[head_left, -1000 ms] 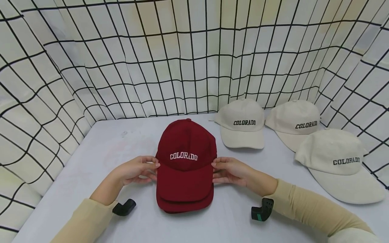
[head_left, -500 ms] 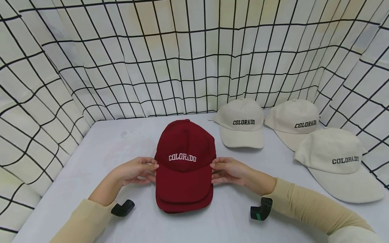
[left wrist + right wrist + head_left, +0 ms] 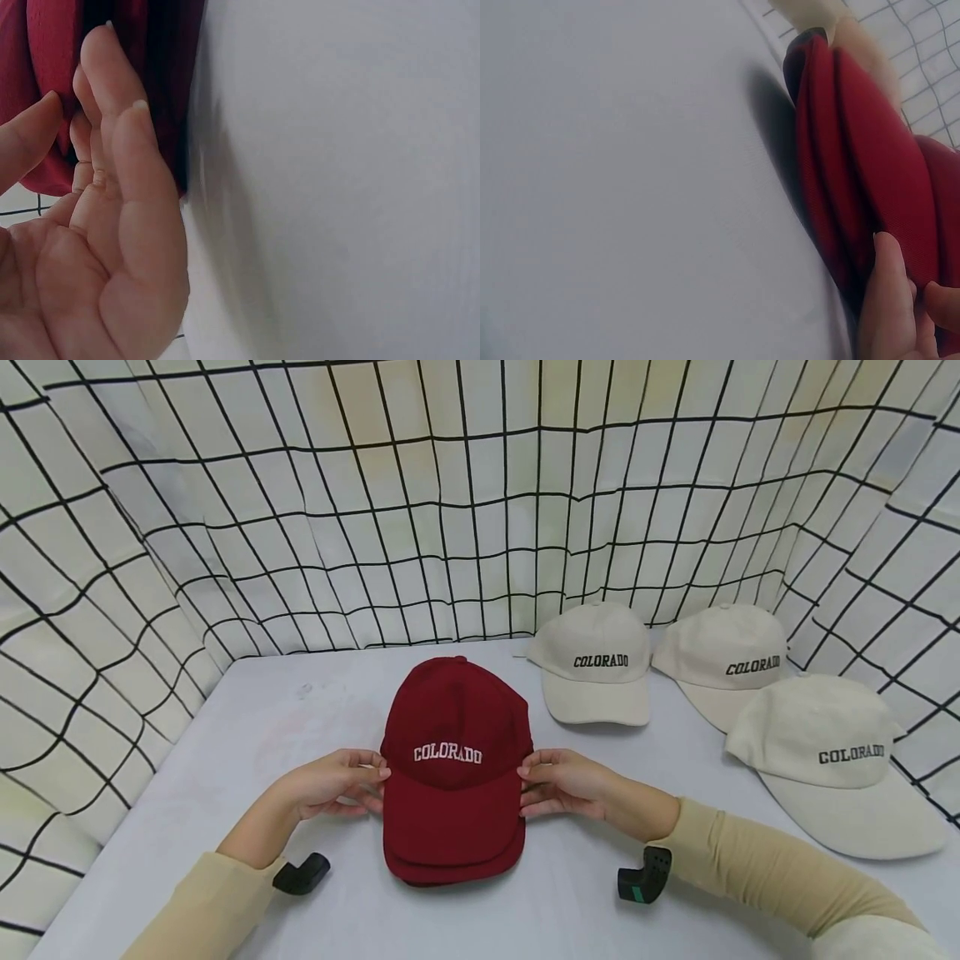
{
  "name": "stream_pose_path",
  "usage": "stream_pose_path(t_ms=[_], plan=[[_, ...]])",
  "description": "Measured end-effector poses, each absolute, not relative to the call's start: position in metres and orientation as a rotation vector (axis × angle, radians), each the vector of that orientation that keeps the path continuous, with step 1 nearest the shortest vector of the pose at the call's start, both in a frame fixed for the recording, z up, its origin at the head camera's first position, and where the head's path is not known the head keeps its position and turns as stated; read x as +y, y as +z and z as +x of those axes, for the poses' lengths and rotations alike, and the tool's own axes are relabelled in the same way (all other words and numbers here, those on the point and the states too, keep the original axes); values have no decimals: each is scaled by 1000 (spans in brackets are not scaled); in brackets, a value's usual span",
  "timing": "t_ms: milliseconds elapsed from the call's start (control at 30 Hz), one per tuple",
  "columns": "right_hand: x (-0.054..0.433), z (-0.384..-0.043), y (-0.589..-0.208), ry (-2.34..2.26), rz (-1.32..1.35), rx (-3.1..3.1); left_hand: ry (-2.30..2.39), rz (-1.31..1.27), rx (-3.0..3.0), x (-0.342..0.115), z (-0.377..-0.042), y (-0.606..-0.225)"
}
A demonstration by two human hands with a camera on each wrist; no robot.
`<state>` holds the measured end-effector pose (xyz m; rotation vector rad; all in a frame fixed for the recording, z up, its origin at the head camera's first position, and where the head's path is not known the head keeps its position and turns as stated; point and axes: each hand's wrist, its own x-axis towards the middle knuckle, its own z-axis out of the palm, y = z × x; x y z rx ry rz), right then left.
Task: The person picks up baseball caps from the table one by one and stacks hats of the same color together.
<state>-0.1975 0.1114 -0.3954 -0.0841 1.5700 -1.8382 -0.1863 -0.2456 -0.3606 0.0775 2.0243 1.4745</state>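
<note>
A stack of dark red baseball caps stands mid-table in the head view, brims toward the person. The top red cap bears white COLORADO lettering; just below its brim shows a lower red brim. At its left edge, where crown meets brim, the left hand pinches the cap, thumb on top and fingers beneath. The right hand pinches the opposite edge the same way. Several layered red brims show in the right wrist view, close over the table. In the left wrist view, the left hand's fingers lie along the red cloth.
Three cream caps with dark COLORADO lettering sit to the right: one at the back, another beside it, and the nearest. White sheets with a black grid wall in the white table. Black wrist cameras hang below the sleeves.
The top red cap has slid very slightly toward the person, both hands keeping their grip on its sides. The cream caps stay in place.
</note>
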Motion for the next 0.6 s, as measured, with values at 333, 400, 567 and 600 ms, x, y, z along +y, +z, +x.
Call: stream_pose_path(t_ms=[333, 400, 567, 600], plan=[[109, -196, -394, -1816, -84, 1585, 1431, 92, 2041, -248, -185, -362], [108, -197, -393, -1809, -81, 1593, 1422, 98, 2036, -248, -185, -363], [108, -197, -391, -1786, -82, 1600, 1410, 125, 2022, -248, -183, -363], [108, -197, -392, -1778, -86, 1600, 1409, 118, 2021, -248, -183, -363]])
